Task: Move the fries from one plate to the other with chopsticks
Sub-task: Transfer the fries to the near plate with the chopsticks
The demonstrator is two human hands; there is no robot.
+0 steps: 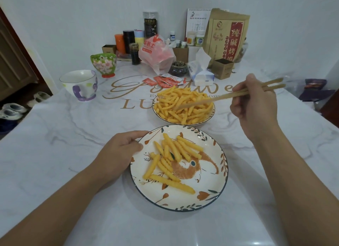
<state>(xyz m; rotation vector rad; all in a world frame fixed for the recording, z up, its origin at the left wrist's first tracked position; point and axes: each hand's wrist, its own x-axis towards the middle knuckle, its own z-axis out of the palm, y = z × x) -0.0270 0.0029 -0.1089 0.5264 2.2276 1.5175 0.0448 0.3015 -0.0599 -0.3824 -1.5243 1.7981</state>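
Pinching pale wooden chopsticks (238, 94), right hand (255, 106) dips tips into heaped fries (183, 106) at 12 o'clock. Left hand (119, 154) grips near rabbit-patterned plate's (211, 196) 9 o'clock rim; scattered fries (172, 157) lie there.

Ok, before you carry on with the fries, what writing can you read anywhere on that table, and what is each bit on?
"LU", gold letters cut off by the far plate, on the tablecloth.
Gold script above it, starting with "G": not fully legible.
"纯碱烤" on the red strip of the brown paper bag.
"7" on the desk calendar.
Red logo on the plastic bag: blurred.
Bottle, can, carton and sachet labels: too small to read.
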